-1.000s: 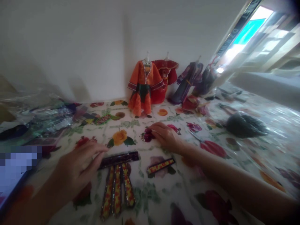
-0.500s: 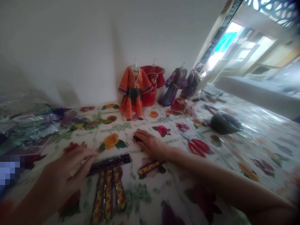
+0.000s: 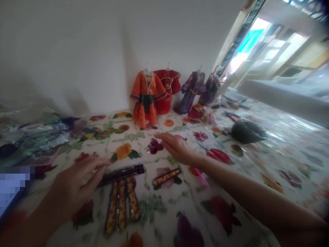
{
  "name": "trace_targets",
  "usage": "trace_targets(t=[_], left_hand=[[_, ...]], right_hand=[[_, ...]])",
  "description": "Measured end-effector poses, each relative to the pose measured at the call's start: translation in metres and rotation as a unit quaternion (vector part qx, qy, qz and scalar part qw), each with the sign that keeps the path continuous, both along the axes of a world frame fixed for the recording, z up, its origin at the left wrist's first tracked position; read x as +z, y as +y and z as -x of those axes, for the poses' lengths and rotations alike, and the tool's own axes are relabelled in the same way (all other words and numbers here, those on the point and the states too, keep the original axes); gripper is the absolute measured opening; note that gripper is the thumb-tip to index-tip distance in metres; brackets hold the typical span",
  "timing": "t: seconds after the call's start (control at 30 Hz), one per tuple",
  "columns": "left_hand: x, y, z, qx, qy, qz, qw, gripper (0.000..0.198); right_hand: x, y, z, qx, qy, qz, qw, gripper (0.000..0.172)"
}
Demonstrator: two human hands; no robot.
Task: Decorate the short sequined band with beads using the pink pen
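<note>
Plainly, the dark strip [image 3: 130, 171] is met along its lower edge by three patterned strips [image 3: 122, 207], fanned toward six o'clock. Its nine-o'clock end is covered by the left hand [image 3: 78, 180], half-curled, thumb and fingers parted; any grip cannot be told. At two o'clock the right hand [image 3: 178, 150] is stretched nearly flat, its palm hidden, any hold uncertain. Flowered cloth [image 3: 149, 188] is exposed between the dark strip and the short strip [image 3: 167, 177] at three o'clock.

A small craft workspace, by its look; a glossy white fruit-and-flower-print tablecloth [image 3: 164, 231] bears a miniature orange-and-green fabric dress [image 3: 147, 85]; red-handled metal scissors [image 3: 219, 155]; narrow, dark-edged yellow-and-red strips [image 3: 122, 207].
</note>
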State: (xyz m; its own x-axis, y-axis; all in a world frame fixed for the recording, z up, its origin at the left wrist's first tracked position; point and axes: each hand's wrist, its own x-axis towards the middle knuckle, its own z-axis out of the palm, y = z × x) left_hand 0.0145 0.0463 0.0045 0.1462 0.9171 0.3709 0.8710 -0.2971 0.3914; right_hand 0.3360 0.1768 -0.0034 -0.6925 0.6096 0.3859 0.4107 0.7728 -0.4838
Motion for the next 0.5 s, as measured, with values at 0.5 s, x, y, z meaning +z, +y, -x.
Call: trace_targets(t=[0.5], left_hand=[[0.014, -0.01, -0.011, -0.016, -0.004, 0.027, 1.0, 0.02]], right_hand=[[-0.014, -0.032, 0.009, 0.111, -0.172, 0.014, 0.979, 0.052]])
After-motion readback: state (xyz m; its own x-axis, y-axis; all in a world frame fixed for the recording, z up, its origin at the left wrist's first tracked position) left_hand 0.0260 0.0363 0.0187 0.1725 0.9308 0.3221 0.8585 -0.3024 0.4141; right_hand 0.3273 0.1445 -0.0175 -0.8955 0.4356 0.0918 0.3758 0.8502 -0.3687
